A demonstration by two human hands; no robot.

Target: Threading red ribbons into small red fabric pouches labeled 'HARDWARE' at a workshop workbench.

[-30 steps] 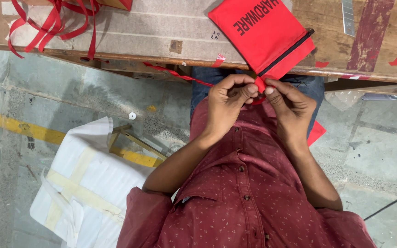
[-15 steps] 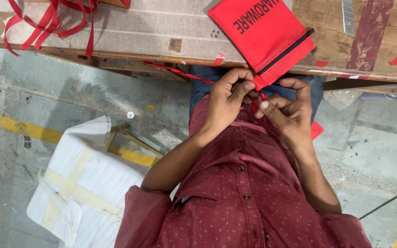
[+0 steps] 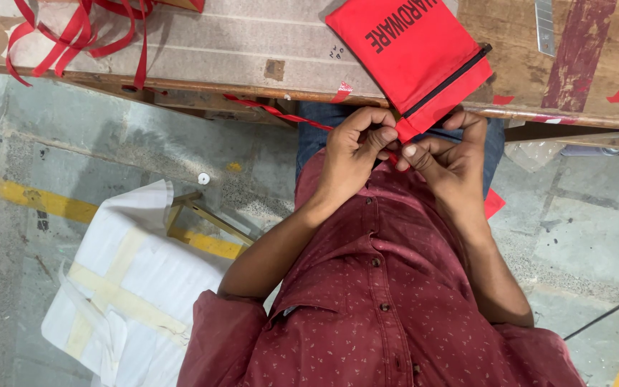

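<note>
**Hands pinched on red ribbon at pouch corner**

Left hand (image 3: 352,154) closed, fingertips pinching a twisted red ribbon (image 3: 281,115) running left along the table (image 3: 238,50) edge. Right hand (image 3: 449,154) closed, pinching at the near corner of the red zippered pouch (image 3: 413,50), overhanging the table edge. Loose red ribbons (image 3: 80,32) heaped far left. White wrapped bundle (image 3: 123,287) on the floor, near left.

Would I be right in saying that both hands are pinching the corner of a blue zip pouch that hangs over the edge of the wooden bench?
Not quite: the pouch is red, not blue, as the head view shows. The rest holds: the left hand and right hand pinch its corner, and it hangs over the bench edge.
</note>
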